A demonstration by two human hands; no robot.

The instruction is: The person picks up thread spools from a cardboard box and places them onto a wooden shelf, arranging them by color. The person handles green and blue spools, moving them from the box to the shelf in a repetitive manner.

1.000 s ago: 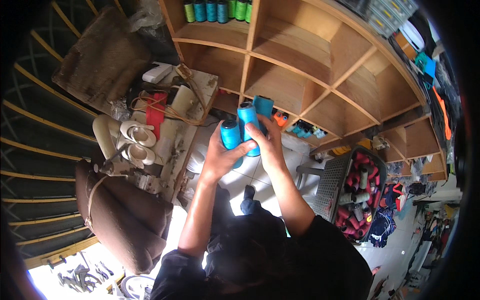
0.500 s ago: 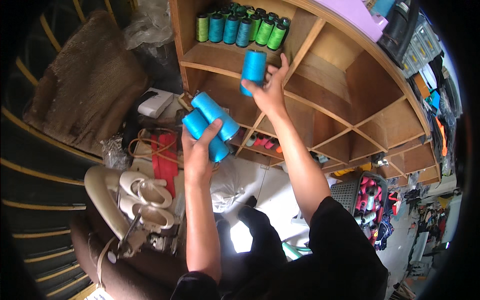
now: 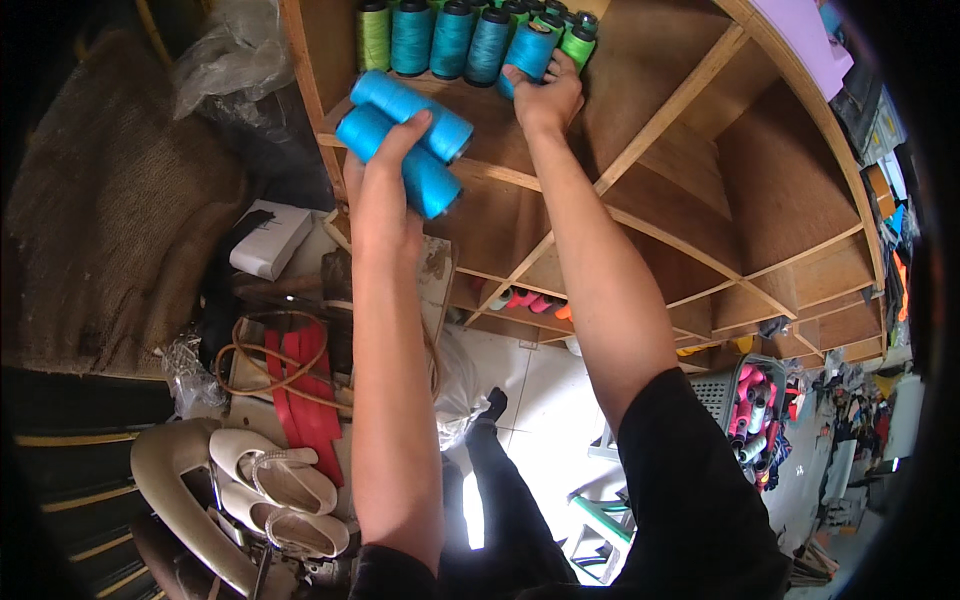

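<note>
I've got the left hand [image 3: 385,195] curled round two blue spools [image 3: 398,101], right hand [image 3: 548,102] closed on a third spool [image 3: 530,52], teal spools [image 3: 450,45] just left of it.

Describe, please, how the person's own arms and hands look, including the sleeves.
The left hand and right hand wear no gloves. The forearms are bare, with no watch or bracelet visible. The black sleeves are short and look plain, without visible markings.
</note>
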